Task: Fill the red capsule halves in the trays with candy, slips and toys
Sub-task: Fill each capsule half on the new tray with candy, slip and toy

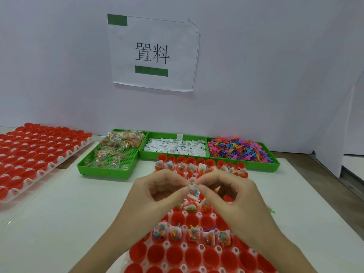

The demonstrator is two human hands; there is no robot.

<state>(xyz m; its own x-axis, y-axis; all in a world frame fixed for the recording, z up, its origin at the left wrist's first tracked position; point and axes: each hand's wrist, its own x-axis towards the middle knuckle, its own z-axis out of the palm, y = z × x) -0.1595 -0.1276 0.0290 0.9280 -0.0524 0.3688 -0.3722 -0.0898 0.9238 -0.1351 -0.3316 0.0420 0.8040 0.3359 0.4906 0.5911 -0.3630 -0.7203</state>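
Both hands meet above the white plastic tray of red capsule halves (194, 253) at the desk's (59, 213) near edge. Left hand (155, 191) & right hand (229, 191) pinch one small clear candy packet w/ a white slip (194, 189) between thumb & forefinger tips, other fingers curled loosely; packet is held in the air over the tray's middle rows. Far row of that tray holds filled halves (201, 167) (packets & slips stick up out of them), and a nearer row (192, 234) is filled too; nearest rows are bare red cups.

Along the desk's far edge sit three green plastic bins: left one w/ clear candy packets (116, 149), mid one w/ white paper slips (175, 147), right one w/ small multicolour plastic toys (238, 149). At the desk's left edge lies a second white tray of red capsule halves (35, 154). On the wall behind hangs a white paper sign (153, 52) w/ black characters & green bars.
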